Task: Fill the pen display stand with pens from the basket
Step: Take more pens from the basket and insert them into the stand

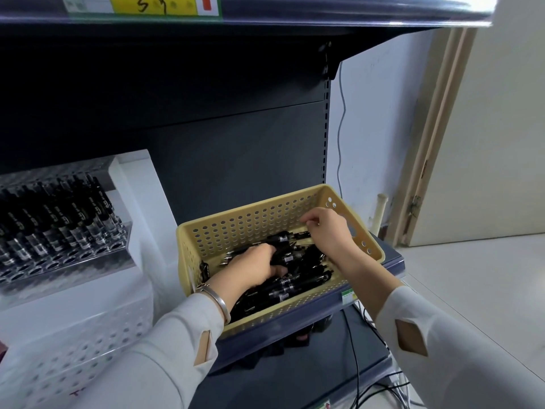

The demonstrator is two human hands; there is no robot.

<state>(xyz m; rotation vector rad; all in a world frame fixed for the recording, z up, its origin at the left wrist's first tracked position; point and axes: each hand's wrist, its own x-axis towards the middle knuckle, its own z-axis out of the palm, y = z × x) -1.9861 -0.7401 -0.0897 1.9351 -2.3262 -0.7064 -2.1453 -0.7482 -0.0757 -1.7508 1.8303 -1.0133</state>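
While both of your hands are down inside the yellow perforated plastic basket [236, 228], the clear acrylic pen display stand [59, 231] sits well apart to your left on a white perforated box [82, 326], so whatever you lift must travel leftward across the shelf, and your left hand [253, 265] is the nearer one for that trip. Your left hand is curled closed around a small bundle of black pens [284, 258], their silver tips poking out past your knuckles toward the back left wall of the basket. Your right hand [330, 231] hovers over the far right corner with fingers loosely bent and thumb near the forefinger; it seems to be pinching at one pen end, though you cannot tell for sure that it has a hold. More loose black pens with silver bands [283, 290] lie heaped in the basket, their long axes mostly running from near left to far right. Rows of black pens already stand tilted in the stand's back holes, while the front rows of holes look open, so the job appears partly done. Judging from this, you will want to turn the bundle tip-down before you reach the stand. The basket rests on the dark blue shelf [392, 261].
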